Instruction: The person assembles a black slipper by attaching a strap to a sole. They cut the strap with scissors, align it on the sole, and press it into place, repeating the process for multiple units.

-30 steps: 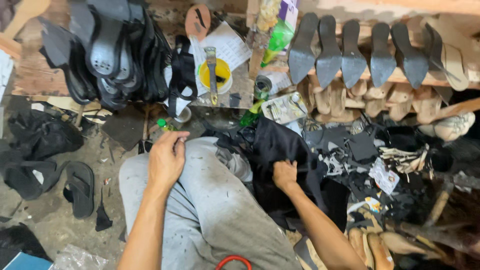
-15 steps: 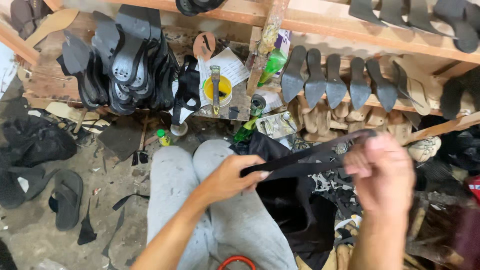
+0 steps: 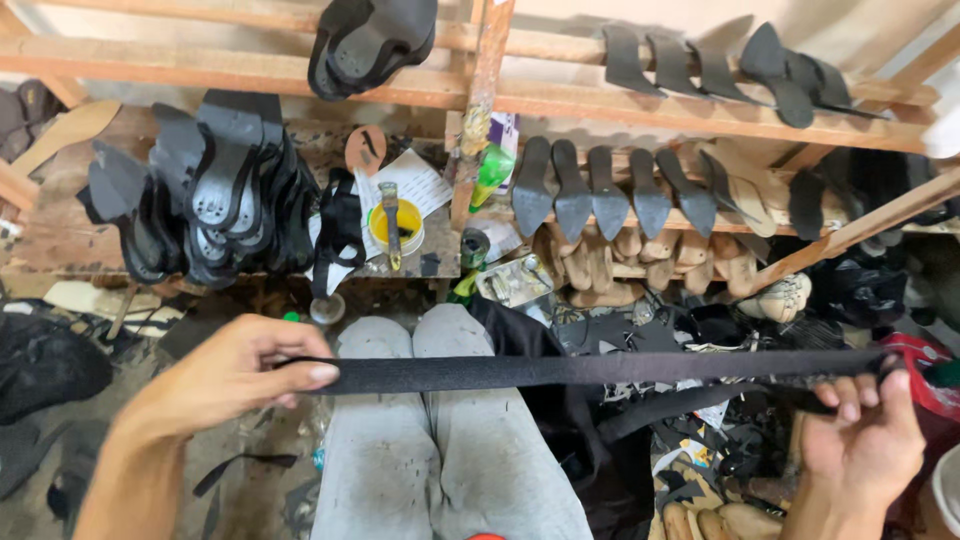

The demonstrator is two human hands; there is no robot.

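A long black strap [image 3: 600, 369] is stretched flat and level across my grey-trousered knees [image 3: 430, 440]. My left hand [image 3: 235, 372] pinches its left end between thumb and fingers. My right hand [image 3: 865, 440] grips the far right end, where the strap loops back under towards a dark cloth [image 3: 575, 440] lying on my right leg.
Wooden racks [image 3: 560, 95] hold rows of black shoe soles [image 3: 210, 195] and heel pieces [image 3: 620, 195]. A yellow glue tin with a brush [image 3: 392, 225] stands on the bench ahead. Tan shoe lasts [image 3: 640, 265] and black scraps [image 3: 700, 440] crowd the right side; dark bags [image 3: 50, 365] lie left.
My hands have drawn apart, pulling the strap out long and straight across my knees. Earlier they were down at the cloth on my lap.
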